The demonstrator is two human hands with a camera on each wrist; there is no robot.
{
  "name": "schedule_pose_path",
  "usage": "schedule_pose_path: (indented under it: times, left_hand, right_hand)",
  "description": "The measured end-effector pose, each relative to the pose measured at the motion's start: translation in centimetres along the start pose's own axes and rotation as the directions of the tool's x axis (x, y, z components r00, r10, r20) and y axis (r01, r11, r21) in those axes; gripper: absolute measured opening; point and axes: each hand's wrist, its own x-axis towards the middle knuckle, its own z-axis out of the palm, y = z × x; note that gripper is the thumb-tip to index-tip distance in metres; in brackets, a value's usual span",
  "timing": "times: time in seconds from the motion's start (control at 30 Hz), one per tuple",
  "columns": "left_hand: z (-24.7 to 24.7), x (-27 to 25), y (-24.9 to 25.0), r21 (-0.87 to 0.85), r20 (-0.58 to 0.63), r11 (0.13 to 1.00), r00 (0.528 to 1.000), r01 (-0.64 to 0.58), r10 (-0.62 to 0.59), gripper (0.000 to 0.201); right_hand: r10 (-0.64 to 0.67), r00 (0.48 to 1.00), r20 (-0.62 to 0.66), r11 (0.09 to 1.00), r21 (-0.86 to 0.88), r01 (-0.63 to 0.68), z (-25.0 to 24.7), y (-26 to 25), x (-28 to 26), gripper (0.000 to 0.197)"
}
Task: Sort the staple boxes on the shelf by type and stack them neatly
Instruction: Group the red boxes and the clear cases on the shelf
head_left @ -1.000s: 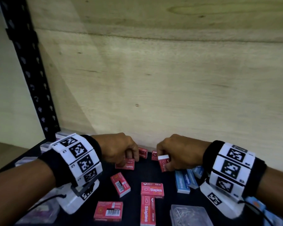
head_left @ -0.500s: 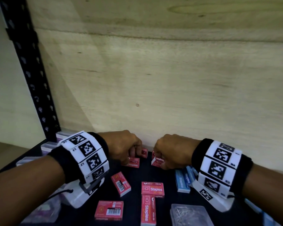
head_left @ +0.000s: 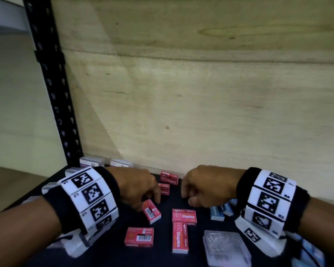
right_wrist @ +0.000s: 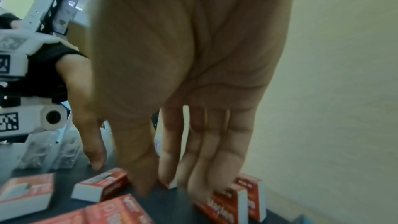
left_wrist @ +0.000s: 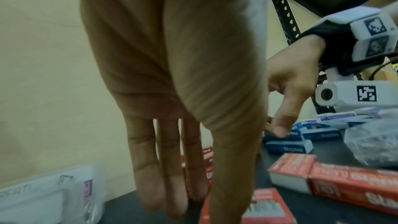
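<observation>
Sorting barely begun: small stack of red staple boxes (head_left: 169, 179) at back wall; other red boxes (head_left: 184, 216) loose on shelf (head_left: 108, 255), blue boxes (head_left: 217, 213) unstacked at right. Left hand (head_left: 138, 186) and right hand (head_left: 204, 185) empty, fingers extended. Straight fingers confirmed only by wrist views; head view suggests curled.

Legible text is confined to the red boxes. In the head view, lower centre of the frame, the flat red box (head_left: 184, 216) reads "Staples" beside a boxed "10" mark. The long red box (head_left: 180, 237) just below it reads "Staples" lengthwise. At centre, by the back panel, the upright red box (head_left: 169, 178) reads "Staples". The barcode digits on the lower-left red box (head_left: 139, 236) are too small to read.
</observation>
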Motion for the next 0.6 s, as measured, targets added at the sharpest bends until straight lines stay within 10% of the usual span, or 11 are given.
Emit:
schedule_pose_path:
  times: [0.17,0.6]
  left_hand:
    - [0.6,-0.2,0.6,0.071,-0.010,0.997,1.000,-0.018,0.019,0.046]
    - [0.4,-0.3,1.5,0.074,-0.031,0.996,0.998,0.056,-0.054,0.035]
  right_hand:
    - [0.028,0.984,0.176,0.998,-0.053,-0.019,1.3,-0.8,-0.9,0.034]
    - [0.157,0.986,0.060,0.982,-0.114,-0.150,1.7,-0.6,-0.8,0.041]
